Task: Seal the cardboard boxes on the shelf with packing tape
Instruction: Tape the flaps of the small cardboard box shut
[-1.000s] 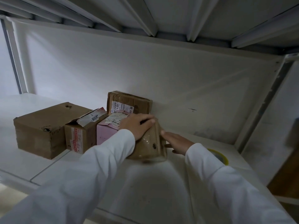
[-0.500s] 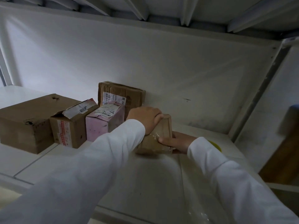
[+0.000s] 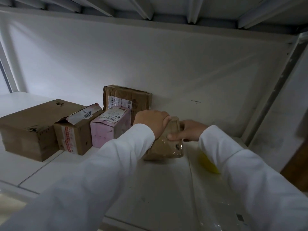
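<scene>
A small brown cardboard box (image 3: 164, 148), shiny with clear tape on its near face, stands on the white shelf (image 3: 150, 189). My left hand (image 3: 150, 122) grips its top left edge from above. My right hand (image 3: 188, 130) holds its right side, thumb pressed across the taped front face. A yellow tape roll (image 3: 207, 163) lies on the shelf to the right, partly hidden behind my right sleeve.
Left of the small box stand a pink box (image 3: 108, 129), a brown box with a torn flap (image 3: 76, 130) and a large brown box (image 3: 31, 127). Another labelled brown box (image 3: 128, 99) leans on the back wall. An upper shelf hangs close overhead.
My right hand came in from the right and took hold of the small box's side, thumb on the front. The view shifted slightly left to right; my left hand stayed on top.
</scene>
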